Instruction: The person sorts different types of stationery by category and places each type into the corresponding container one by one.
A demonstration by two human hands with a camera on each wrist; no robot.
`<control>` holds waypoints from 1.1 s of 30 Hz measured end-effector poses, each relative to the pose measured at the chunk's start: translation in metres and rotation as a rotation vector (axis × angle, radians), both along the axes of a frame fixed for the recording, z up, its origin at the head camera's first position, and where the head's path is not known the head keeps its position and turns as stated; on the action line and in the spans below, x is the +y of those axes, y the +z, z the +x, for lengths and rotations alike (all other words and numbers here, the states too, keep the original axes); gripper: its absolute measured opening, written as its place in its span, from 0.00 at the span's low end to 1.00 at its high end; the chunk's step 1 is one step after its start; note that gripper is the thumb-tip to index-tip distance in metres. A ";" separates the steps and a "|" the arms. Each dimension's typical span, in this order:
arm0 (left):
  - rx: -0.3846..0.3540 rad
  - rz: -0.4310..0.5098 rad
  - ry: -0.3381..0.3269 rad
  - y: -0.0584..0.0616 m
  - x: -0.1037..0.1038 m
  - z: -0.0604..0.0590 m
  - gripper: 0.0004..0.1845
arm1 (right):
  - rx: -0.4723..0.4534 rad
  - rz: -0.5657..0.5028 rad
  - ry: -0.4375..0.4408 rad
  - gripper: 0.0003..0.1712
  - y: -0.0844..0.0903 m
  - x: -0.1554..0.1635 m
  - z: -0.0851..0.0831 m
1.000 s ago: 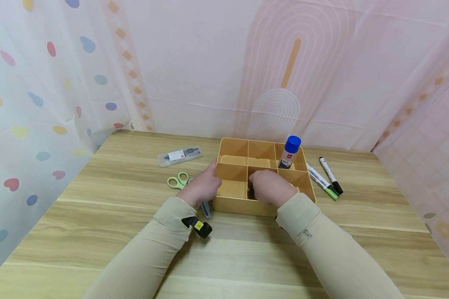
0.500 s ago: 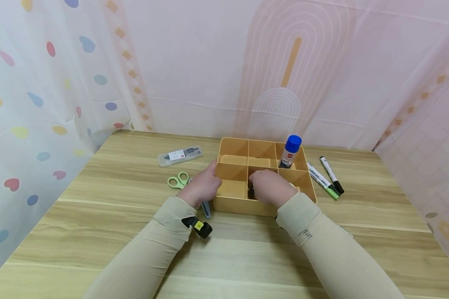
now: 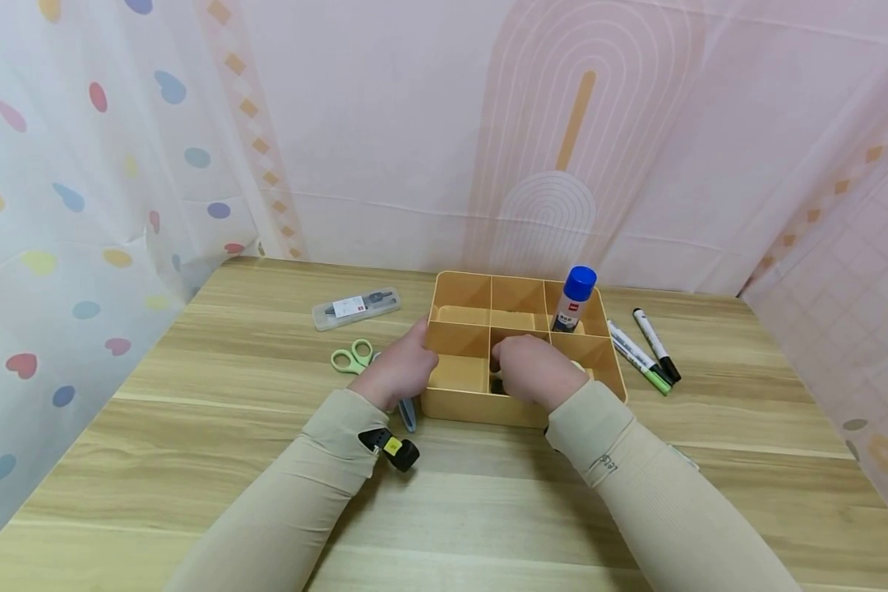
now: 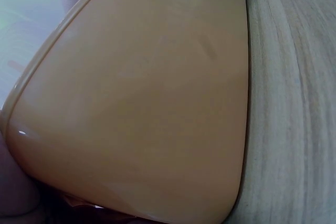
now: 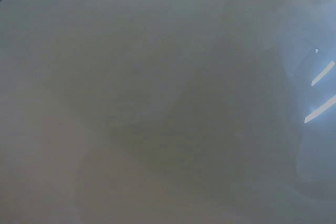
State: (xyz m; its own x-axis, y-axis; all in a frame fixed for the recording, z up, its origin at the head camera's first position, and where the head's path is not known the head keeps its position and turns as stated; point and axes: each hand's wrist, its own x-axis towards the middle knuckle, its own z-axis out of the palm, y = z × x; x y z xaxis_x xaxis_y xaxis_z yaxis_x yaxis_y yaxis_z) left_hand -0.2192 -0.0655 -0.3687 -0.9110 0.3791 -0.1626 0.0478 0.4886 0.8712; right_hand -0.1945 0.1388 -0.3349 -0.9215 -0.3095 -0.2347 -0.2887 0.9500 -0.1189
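Observation:
A yellow-orange organizer box [image 3: 481, 408] with several compartments stands on the wooden table. My left hand [image 3: 401, 363] holds its left side at the rim; the box's outer wall [image 4: 142, 98] fills most of the left wrist view. My right hand [image 3: 534, 370] reaches down into the front middle compartment, its fingertips hidden. Beside those fingers, low in that compartment, a small dark object [image 3: 497, 386] shows; I cannot tell whether the hand grips it. A glue stick with a blue cap [image 3: 575, 294] leans upright in the back right compartment. The right wrist view is a grey blur.
Green-handled scissors [image 3: 353, 359] and a blue-grey tool [image 3: 408, 414] lie by the left hand, partly covered. Behind them is a clear case with a compass [image 3: 357, 308]. Markers [image 3: 657, 345] lie right of the box. A pale flat item [image 3: 684, 457] peeks out by the right sleeve.
Less of the dark object shows beneath my right fingers, and it appears lower in the compartment. Both hands stay in nearly the same place; the camera view shifts slightly.

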 end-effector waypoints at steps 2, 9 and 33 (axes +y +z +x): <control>-0.001 0.003 -0.001 0.000 0.000 0.000 0.39 | 0.001 -0.005 -0.002 0.09 0.000 0.000 0.000; -0.014 0.008 -0.001 0.001 0.000 0.000 0.40 | 0.005 -0.017 -0.004 0.07 0.000 0.001 0.001; 0.005 -0.041 -0.014 0.012 -0.001 -0.002 0.38 | 0.185 -0.513 -0.149 0.19 0.058 0.084 0.070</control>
